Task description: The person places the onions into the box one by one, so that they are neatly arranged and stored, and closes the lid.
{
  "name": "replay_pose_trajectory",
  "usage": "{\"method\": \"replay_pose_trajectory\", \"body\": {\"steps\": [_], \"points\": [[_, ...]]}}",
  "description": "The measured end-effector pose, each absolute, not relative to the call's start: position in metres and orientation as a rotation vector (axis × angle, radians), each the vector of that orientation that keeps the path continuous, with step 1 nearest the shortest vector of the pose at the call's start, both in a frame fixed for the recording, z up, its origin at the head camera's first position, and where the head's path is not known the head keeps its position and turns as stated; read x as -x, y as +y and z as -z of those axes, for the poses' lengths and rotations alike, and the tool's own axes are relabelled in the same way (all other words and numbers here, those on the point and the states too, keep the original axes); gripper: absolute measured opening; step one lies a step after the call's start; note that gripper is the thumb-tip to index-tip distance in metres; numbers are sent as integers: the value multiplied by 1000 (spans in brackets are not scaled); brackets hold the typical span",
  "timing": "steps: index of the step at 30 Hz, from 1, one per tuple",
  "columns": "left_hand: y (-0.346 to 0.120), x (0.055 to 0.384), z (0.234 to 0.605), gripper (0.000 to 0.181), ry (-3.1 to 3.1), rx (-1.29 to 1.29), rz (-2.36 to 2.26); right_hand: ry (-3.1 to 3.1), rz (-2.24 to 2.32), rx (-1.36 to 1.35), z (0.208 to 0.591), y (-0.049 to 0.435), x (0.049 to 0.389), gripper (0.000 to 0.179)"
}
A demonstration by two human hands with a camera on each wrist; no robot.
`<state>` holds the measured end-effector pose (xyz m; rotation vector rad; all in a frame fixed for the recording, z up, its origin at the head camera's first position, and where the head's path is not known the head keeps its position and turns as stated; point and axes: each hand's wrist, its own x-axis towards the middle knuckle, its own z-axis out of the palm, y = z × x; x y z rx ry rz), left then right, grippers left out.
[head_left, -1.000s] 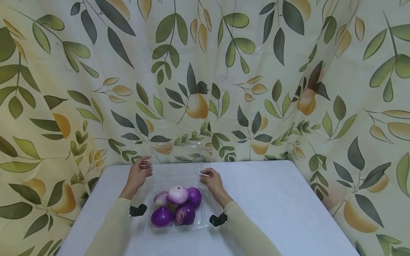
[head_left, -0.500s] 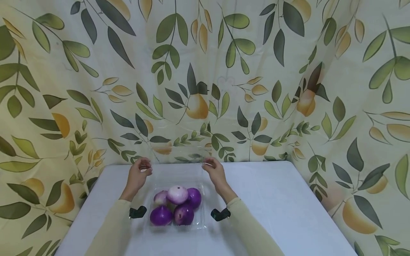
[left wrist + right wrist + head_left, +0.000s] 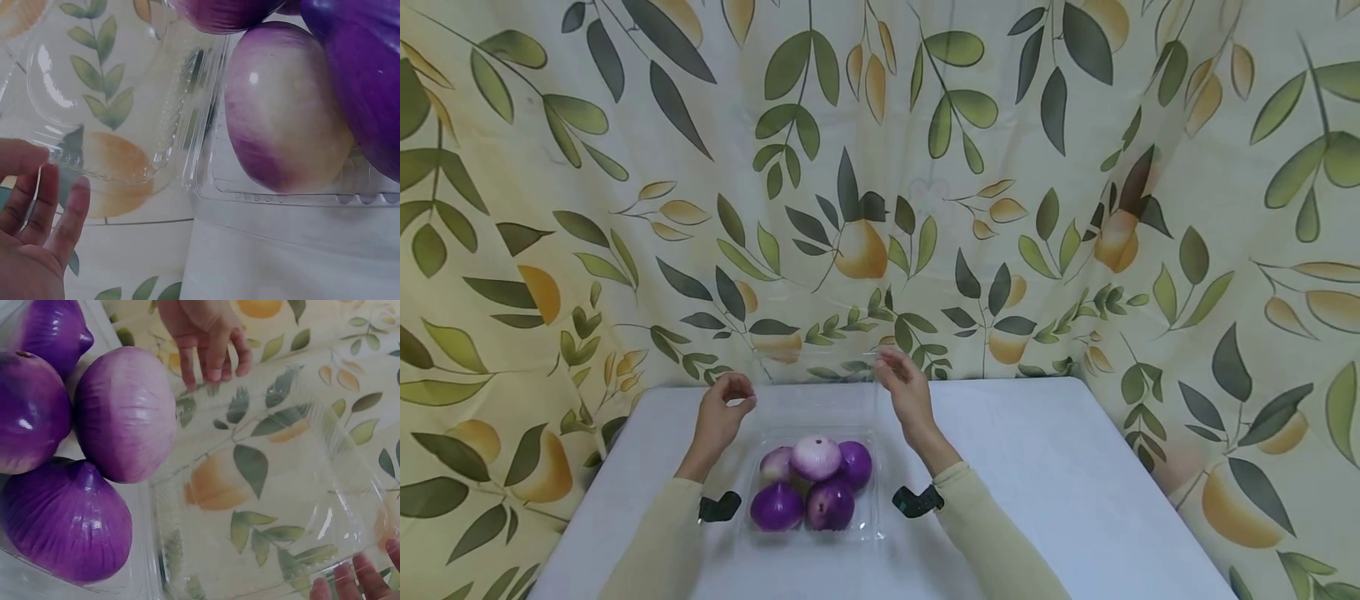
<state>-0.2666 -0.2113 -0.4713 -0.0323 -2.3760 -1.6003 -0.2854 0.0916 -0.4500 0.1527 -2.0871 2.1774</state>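
Observation:
A clear plastic clamshell box (image 3: 880, 500) stands on the white table, its base filled with several purple onions (image 3: 831, 502). Its transparent lid (image 3: 94, 112) is raised at the back, hinged to the base. By the lid's left edge is my left hand (image 3: 721, 421), its fingers loosely bent and their tips right at the rim. My right hand (image 3: 910, 400) has its fingers nearly straight, with the tips by the lid's upper right corner. In the right wrist view, the right fingertips (image 3: 372, 578) lie along the lid's outer edge, opposite the left hand (image 3: 206, 340).
A white cloth covers the table (image 3: 1022, 475). Behind it and at both sides hangs a curtain (image 3: 880, 167) printed with leaves and fruit. Dark wrist cameras (image 3: 917, 502) sit under both sleeves, beside the box.
My right hand has moved up along the lid's right edge to its upper corner, its fingers straightening. The left hand has stayed almost in place, and the lid has tilted slightly.

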Motion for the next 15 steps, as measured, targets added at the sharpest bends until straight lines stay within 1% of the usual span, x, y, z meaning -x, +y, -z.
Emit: {"method": "replay_pose_trajectory", "body": {"steps": [3,5,11,15], "points": [[-207,256,458,24,-2360,6,1643,-2086,-2183,-147,447,91,283,36],[-206,255,456,27,-2351,-5,1661,-2080,-2185,-143,447,90,282,35],[-212,264,471,32,-2298,-22,1684,-2052,-2150,-133,448,87,281,30],[-213,266,474,35,-2213,55,1715,-2042,-2136,-137,449,87,280,28]]}}
